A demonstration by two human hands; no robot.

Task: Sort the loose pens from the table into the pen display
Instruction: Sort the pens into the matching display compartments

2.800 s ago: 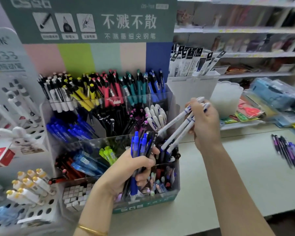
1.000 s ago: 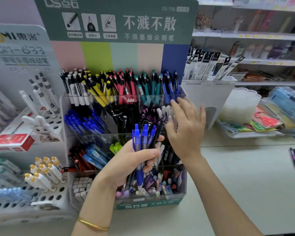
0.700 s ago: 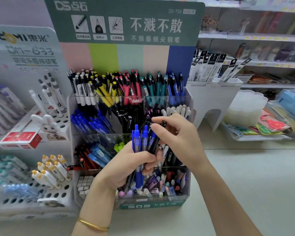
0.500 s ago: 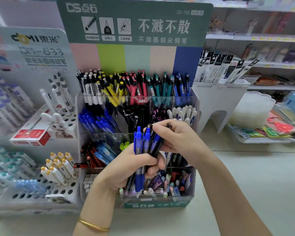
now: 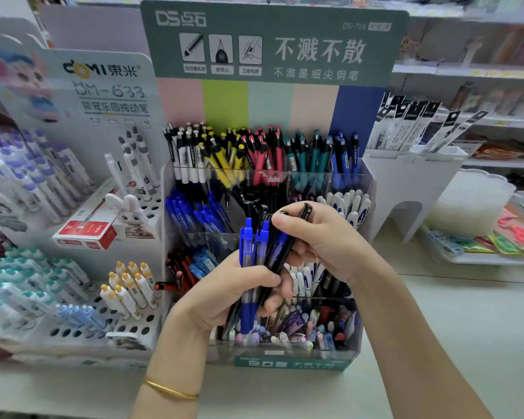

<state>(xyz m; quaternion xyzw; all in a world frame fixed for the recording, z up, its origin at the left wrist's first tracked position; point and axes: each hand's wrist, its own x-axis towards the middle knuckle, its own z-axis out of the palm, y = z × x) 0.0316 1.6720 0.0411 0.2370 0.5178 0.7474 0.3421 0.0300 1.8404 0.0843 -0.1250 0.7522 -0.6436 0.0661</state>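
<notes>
Head view: the left hand (image 5: pixel 221 297) has its grip curled round a bundle of blue pens (image 5: pixel 246 246), hiding the middle compartments of the pen display (image 5: pixel 291 364) on the bench (image 5: pixel 466 343), while the right hand (image 5: pixel 324 240) grip pinches a black pen (image 5: pixel 305 210) (its top showing above the fingers), a white holed rack (image 5: pixel 127 329) just left

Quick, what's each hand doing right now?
Left hand: closed around a bunch of blue and black pens.
Right hand: pinching one black pen.
</notes>
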